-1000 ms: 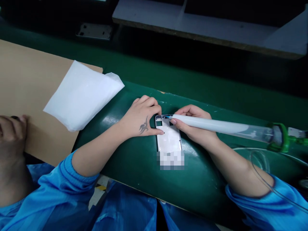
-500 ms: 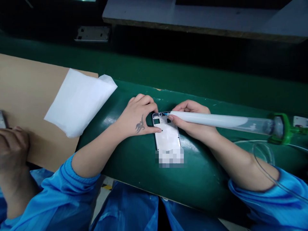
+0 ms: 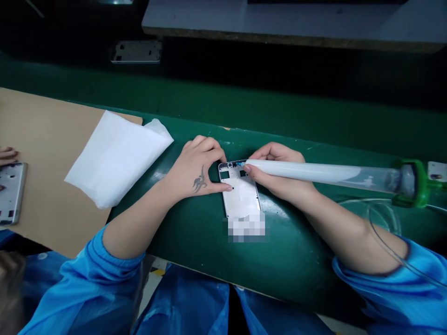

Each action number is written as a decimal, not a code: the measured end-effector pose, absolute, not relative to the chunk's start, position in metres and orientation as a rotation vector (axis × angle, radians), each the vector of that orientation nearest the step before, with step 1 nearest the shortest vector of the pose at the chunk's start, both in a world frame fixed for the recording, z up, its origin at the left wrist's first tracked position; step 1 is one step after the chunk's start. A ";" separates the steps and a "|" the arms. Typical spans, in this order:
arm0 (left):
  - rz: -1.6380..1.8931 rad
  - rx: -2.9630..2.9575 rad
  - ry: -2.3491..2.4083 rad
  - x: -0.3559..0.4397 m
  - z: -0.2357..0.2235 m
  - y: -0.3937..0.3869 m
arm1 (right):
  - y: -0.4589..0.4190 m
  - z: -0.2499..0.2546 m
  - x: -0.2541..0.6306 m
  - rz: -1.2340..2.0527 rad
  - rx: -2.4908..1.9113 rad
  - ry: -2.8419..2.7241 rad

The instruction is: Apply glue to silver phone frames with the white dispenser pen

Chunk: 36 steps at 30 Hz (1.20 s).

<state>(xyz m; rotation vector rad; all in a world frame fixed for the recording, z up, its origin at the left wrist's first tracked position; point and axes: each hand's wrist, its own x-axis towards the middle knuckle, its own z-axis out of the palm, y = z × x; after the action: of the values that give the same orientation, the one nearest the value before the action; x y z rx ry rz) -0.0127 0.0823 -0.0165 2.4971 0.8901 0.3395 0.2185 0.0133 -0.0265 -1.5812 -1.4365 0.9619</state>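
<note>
A silver phone frame (image 3: pixel 240 195) lies flat on the green mat (image 3: pixel 195 242). My left hand (image 3: pixel 199 170) pinches its top left corner, thumb on the left edge and fingers curled over the top. My right hand (image 3: pixel 279 179) is closed round a long white glue syringe (image 3: pixel 314 173). The blue tip of the syringe rests at the frame's upper edge. A green cap (image 3: pixel 414 184) closes the far end of the syringe, and a clear tube (image 3: pixel 380 232) loops from there over my right forearm.
A white bag (image 3: pixel 115 156) lies on a brown cardboard sheet (image 3: pixel 45 153) to the left. Another person's hand (image 3: pixel 7 154) touches a second phone frame (image 3: pixel 10 193) at the left edge. A third frame (image 3: pixel 136 51) lies on the dark surface behind, under a grey shelf (image 3: pixel 279 23).
The other person's hand at the left has drawn back, and a second phone frame now lies on the cardboard. My own hands stay on the frame and syringe.
</note>
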 end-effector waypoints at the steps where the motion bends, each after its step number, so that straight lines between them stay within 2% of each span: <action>1: 0.338 2.500 0.889 -0.013 -0.016 0.082 | 0.014 -0.028 0.219 0.954 -1.574 -1.442; 9: 0.394 2.491 0.941 -0.013 -0.022 0.083 | 0.006 -0.029 0.225 0.777 -1.495 -1.560; 15: 0.810 2.234 1.332 -0.026 -0.037 0.101 | 0.017 -0.042 0.242 0.555 -1.468 -1.901; 19: 0.785 2.301 1.349 -0.034 -0.038 0.109 | 0.052 -0.053 0.280 0.224 -1.708 -1.611; 22: 0.696 2.425 1.321 -0.035 -0.036 0.105 | 0.058 -0.053 0.301 0.130 -1.760 -1.368; 25: 0.584 2.526 1.381 -0.035 -0.032 0.098 | 0.035 -0.051 0.285 0.330 -1.632 -1.442; 28: 0.376 2.633 1.429 -0.035 -0.022 0.107 | 0.006 -0.050 0.243 0.611 -1.364 -1.756; 32: 0.093 2.705 1.608 -0.039 0.005 0.162 | -0.006 -0.049 0.208 0.746 -1.231 -1.946; 36: -0.125 2.670 1.889 -0.048 0.041 0.236 | 0.006 -0.045 0.214 0.962 -1.260 -1.753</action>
<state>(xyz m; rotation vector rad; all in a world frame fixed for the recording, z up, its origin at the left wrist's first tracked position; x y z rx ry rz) -0.0483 0.2360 0.0413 2.6697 1.8892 -0.1246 0.2140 0.0055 -0.0455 -1.2602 -1.7533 0.9618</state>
